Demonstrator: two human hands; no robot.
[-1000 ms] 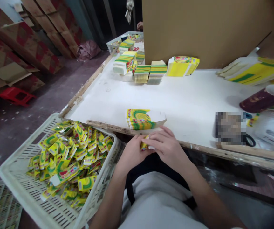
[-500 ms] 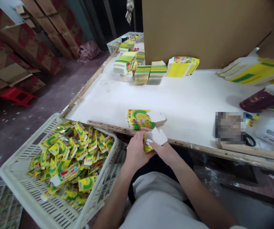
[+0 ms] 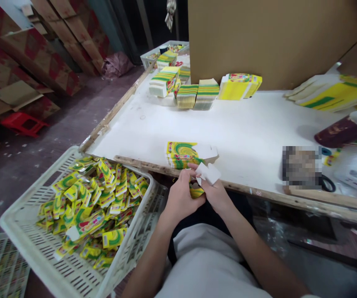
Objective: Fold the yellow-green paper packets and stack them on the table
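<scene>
Just off the front edge of the white table, my left hand (image 3: 183,196) curls round a small yellow-green carton (image 3: 196,191). My right hand (image 3: 215,193) pinches the same carton at its white flaps (image 3: 208,173), which stick up and to the right. Part of the carton is hidden by my fingers. Right beyond my hands, a few flat yellow-green cartons (image 3: 183,155) lie overlapped on the table, white flaps to the right. Left of my left arm, a white plastic basket (image 3: 17,219) holds several yellow cartons (image 3: 87,223) in a loose heap.
Stacks of flat cartons (image 3: 206,93) stand at the back of the white table (image 3: 243,128), before a large cardboard panel (image 3: 259,41). A maroon cup (image 3: 336,130) lies tilted at right, near a black scissor handle (image 3: 326,183). Wooden strips (image 3: 153,166) edge the table.
The white flaps in my right hand have shifted slightly and look more spread. My left fingers have moved a little on the carton. The whole view has shifted slightly.
</scene>
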